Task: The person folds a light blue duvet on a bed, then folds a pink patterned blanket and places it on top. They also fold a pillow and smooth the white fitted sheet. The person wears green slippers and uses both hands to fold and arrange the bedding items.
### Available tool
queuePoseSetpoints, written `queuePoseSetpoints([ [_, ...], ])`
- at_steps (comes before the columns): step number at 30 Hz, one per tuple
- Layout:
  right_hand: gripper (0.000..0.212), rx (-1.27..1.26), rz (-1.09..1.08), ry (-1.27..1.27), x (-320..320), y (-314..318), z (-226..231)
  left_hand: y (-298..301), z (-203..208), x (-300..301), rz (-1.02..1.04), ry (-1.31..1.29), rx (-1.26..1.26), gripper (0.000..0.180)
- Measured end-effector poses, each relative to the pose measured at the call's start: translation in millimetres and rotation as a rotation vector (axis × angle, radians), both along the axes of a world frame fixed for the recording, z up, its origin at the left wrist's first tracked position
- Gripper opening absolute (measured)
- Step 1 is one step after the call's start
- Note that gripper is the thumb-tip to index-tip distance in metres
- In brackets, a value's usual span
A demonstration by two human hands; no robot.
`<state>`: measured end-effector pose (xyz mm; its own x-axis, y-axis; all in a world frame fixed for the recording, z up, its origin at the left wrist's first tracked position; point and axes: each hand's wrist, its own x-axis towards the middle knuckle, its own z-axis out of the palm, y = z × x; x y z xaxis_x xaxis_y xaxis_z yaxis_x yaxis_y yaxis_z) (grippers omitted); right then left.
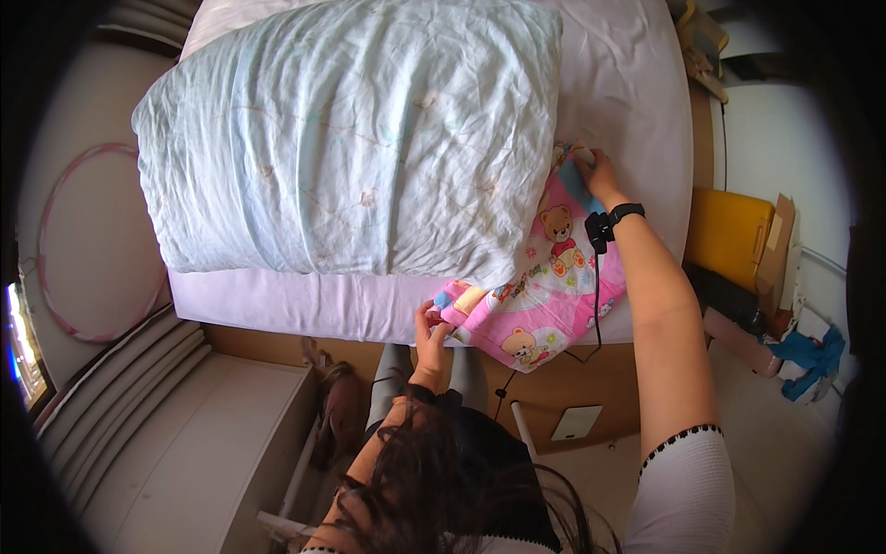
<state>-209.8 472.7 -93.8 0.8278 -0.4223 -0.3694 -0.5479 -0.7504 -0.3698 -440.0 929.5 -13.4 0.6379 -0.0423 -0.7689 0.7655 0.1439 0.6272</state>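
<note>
A pink cloth [554, 277] printed with teddy bears and flowers lies at the right front of the bed, partly against a folded pale-blue quilt [351, 148]. My left hand [431, 331] is at the cloth's near left corner, its fingers closed on the edge there. Farther off, my right hand [600, 177] pinches the cloth's far right edge, where a blue patch shows. Between the two hands the cloth is loose and creased, and its near corner hangs over the bed's edge. Whether it is a single layer or a cover cannot be told.
The bed [637, 83] has a lilac sheet. From a black device [600, 231] at my right wrist, a cable runs down across the cloth. A yellow case [729, 231] and boxes stand right; a pink hoop [55, 268] leans left. A brown bag-like thing [340, 406] lies below the bed.
</note>
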Motion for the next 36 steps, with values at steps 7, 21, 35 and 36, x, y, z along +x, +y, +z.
queuePoseSetpoints([
  [7, 0.085, 0.038, -0.06, 0.123, 3.9, 15.2, 26.9, -33.3, 35.1, 32.7, -0.729, -0.491, 0.832, 0.114],
  [21, 0.035, 0.72, -0.136, -0.069, -65.1, 21.1, 184.2, -30.1, 13.9, 47.8, -1.092, 0.165, 0.359, 0.05],
  [35, 0.038, 0.476, 0.292, -0.146, -213.7, 73.2, 513.3, -9.0, 101.1, 32.2, -1.413, -0.55, 0.262, 0.057],
  [36, 0.036, 0.529, 0.292, -0.072, -214.0, 76.9, 533.6, -11.2, 108.4, 31.2, -1.4, -0.584, 0.219, 0.053],
])
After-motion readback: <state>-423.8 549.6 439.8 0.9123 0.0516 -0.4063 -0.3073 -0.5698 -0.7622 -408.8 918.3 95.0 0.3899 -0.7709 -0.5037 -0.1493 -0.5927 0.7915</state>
